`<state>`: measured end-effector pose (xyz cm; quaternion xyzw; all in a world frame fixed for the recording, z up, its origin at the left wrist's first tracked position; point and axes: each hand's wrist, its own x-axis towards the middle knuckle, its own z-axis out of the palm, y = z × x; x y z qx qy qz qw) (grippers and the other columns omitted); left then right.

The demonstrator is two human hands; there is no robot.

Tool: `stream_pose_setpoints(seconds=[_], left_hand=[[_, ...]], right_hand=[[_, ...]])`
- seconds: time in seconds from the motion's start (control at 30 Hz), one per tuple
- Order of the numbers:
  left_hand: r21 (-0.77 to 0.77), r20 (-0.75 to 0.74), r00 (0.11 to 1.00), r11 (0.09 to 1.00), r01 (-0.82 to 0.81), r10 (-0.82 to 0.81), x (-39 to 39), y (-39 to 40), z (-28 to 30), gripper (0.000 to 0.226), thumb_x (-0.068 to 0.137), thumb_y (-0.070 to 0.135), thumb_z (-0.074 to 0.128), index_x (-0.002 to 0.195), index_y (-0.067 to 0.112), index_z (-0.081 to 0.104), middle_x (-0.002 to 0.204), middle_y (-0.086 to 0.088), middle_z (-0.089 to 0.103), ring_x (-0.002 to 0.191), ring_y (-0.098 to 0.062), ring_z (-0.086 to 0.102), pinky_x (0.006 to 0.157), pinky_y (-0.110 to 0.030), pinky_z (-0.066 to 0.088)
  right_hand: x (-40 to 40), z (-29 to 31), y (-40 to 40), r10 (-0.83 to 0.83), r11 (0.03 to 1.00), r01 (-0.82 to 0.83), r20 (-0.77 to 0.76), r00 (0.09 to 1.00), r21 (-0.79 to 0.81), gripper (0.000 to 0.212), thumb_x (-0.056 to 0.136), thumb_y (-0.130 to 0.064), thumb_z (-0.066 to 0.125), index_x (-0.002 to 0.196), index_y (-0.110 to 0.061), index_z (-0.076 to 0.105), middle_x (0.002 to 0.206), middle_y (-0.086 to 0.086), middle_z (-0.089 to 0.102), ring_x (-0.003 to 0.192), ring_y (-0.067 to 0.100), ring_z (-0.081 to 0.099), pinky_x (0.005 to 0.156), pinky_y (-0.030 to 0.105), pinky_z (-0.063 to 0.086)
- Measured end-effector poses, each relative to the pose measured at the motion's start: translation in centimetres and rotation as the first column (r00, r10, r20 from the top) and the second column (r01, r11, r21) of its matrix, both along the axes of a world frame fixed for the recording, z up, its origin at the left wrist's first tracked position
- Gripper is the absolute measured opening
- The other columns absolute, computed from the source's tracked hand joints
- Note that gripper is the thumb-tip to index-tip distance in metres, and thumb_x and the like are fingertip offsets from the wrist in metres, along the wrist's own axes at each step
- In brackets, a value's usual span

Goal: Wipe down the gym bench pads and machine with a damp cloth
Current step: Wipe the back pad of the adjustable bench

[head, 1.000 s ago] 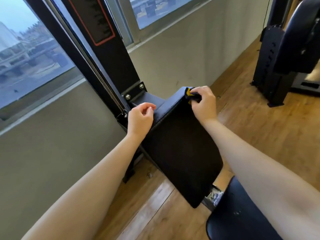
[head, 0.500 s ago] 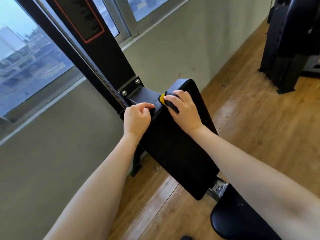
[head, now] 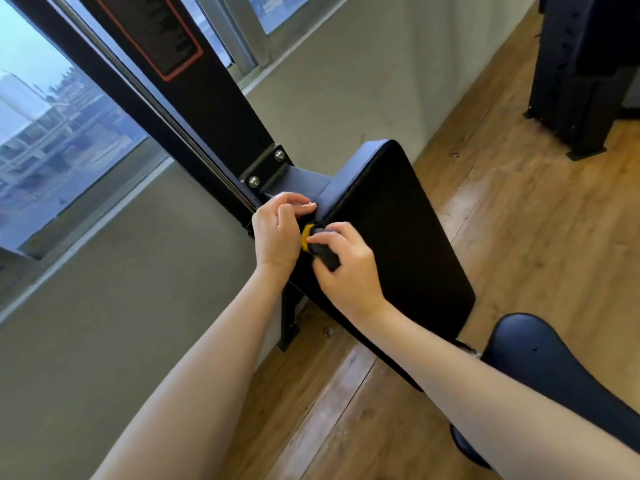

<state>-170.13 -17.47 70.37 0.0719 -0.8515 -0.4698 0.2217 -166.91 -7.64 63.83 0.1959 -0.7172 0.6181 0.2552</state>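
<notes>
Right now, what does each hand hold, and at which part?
The right hand grips a bunched dark-and-yellow cloth around its middle. The left hand holds nothing; its fingertips rest on the back pad top edge.

Right hand (head: 346, 271) presses yellow-black cloth (head: 317, 244) against back pad (head: 398, 237), left hand (head: 277, 233) beside.

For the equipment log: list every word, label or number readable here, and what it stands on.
Nothing can be read.
Red-bordered label on the black machine upright: rows of print, too blurred to read.
No print shows on the back pad, the seat pad or the cloth.
</notes>
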Motion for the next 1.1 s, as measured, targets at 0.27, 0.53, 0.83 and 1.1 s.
stream_pose_setpoints(seconds=[0.27,0.53,0.83,1.1], left_hand=[[0.023,0.006,1.000,1.000,0.000,0.000,-0.2,-0.4,-0.2,0.033,0.070,0.009,0.047,0.056,0.026,0.071,0.072,-0.005,0.071,0.082,-0.028,0.066,0.082,-0.052,0.052],[-0.116,0.003,1.000,0.993,-0.015,0.015,0.4,0.4,0.0,0.027,0.077,0.005,0.049,0.069,0.015,0.072,0.072,0.003,0.070,0.072,-0.016,0.062,0.074,-0.033,0.052],[-0.285,-0.030,0.999,0.959,0.006,-0.016,0.7,0.5,-0.1,0.024,0.081,0.007,0.047,0.077,0.010,0.071,0.071,0.007,0.066,0.063,-0.012,0.058,0.062,-0.023,0.048],[-0.379,-0.070,0.996,0.925,0.023,-0.053,0.7,0.7,-0.2,0.034,0.076,0.013,0.042,0.077,0.010,0.075,0.072,0.010,0.066,0.055,-0.005,0.055,0.057,-0.016,0.045]], right_hand=[[1.2,0.6,1.0,0.212,0.952,-0.191,-0.065,0.975,0.240,0.024,0.075,-0.002,0.064,0.098,-0.004,0.061,0.092,0.008,0.060,0.087,0.020,0.058,0.080,0.028,0.050],[-10.6,-0.4,8.0,-0.325,0.944,0.329,0.275,0.905,0.030,0.019,0.075,0.000,0.060,0.093,-0.001,0.066,0.087,0.007,0.055,0.081,0.018,0.052,0.070,0.009,0.040],[2.2,-3.5,1.0,0.176,0.972,-0.164,-0.056,0.983,0.169,0.015,0.079,0.000,0.060,0.094,0.003,0.064,0.086,0.012,0.055,0.075,0.019,0.054,0.069,0.021,0.047],[-9.4,-2.1,8.0,-0.252,0.968,0.245,0.227,0.941,0.058,0.018,0.077,0.001,0.060,0.093,-0.003,0.067,0.086,0.004,0.054,0.081,0.017,0.055,0.071,0.007,0.041]])
